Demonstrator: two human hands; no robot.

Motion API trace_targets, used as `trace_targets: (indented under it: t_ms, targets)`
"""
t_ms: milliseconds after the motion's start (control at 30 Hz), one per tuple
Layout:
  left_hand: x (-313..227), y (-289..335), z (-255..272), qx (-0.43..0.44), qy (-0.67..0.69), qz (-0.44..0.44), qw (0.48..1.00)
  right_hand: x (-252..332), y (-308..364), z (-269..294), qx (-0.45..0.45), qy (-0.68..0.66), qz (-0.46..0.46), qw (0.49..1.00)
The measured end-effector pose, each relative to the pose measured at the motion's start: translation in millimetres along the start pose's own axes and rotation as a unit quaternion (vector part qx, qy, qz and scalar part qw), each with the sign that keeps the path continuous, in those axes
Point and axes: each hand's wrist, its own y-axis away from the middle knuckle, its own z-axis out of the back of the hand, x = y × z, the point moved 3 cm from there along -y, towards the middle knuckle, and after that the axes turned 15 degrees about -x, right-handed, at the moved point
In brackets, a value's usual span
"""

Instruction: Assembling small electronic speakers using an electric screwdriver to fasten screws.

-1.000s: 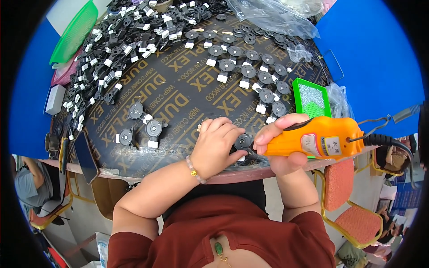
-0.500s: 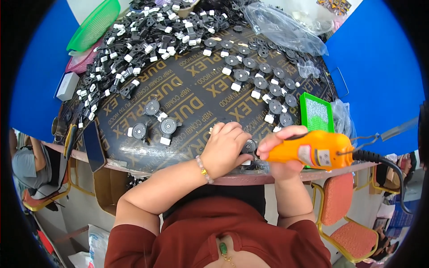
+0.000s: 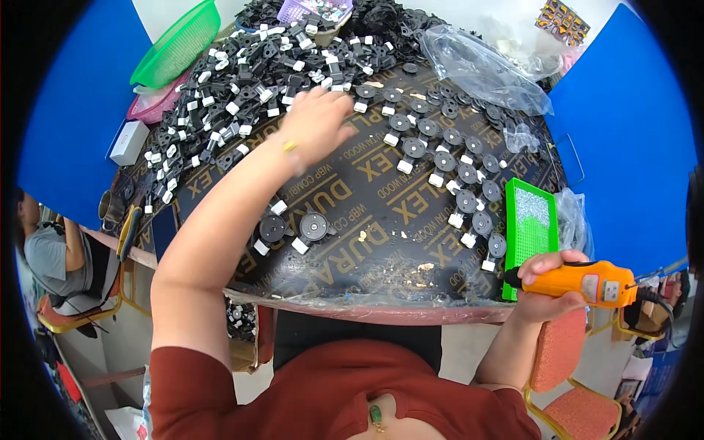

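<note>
— What are the hands doing?
— The right hand (image 3: 546, 282) is gripping an orange electric screwdriver (image 3: 579, 282) beside a green tray (image 3: 529, 220); the left hand (image 3: 315, 121), blurred, grip unclear, is reaching over black parts (image 3: 242, 73).
— Packaging?
— A clear plastic bag (image 3: 484, 70) is lying crumpled on the far tabletop (image 3: 381, 213); a white box (image 3: 128, 141) is sitting left.

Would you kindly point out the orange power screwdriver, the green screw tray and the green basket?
orange power screwdriver (image 3: 579, 282), head view, middle of its body.
green screw tray (image 3: 533, 220), head view, its silvery filled middle.
green basket (image 3: 176, 45), head view, its mesh wall.
</note>
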Motion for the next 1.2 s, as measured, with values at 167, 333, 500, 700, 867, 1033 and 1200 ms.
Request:
trace_targets:
  t_ms: [167,333,500,700,867,1033,1200]
  targets:
    - [19.1,-58.9,-86.6,-0.053,-0.142,-0.114,0.982,-4.9,9.2,-7.6,0.014,0.000,0.012,1.000]
    - [20.0,-79.8,-111.5,0.117,-0.184,-0.103,0.970,3.4,2.9,11.8,-0.014,0.038,0.023,0.999]
    - [23.5,-66.4,-92.1,0.054,-0.103,-0.115,0.987,4.8,-11.5,30.5,-0.025,0.042,0.031,0.998]
    - [-66.0,-14.5,16.3,-0.013,0.048,-0.106,0.993,7.6,-59.1,81.4,-0.112,0.090,0.066,0.987]
    - [-144.8,61.3,48.3,0.049,0.171,-0.112,0.978,-22.6,-82.2,108.7,-0.113,0.171,0.070,0.976]
    - [-162.3,95.0,29.5,0.041,0.216,-0.045,0.975,-32.0,-80.4,111.5,-0.098,0.207,0.066,0.971]
    - [-166.0,111.5,11.1,0.026,0.243,0.001,0.970,-33.2,-78.2,112.7,-0.106,0.192,0.071,0.973]
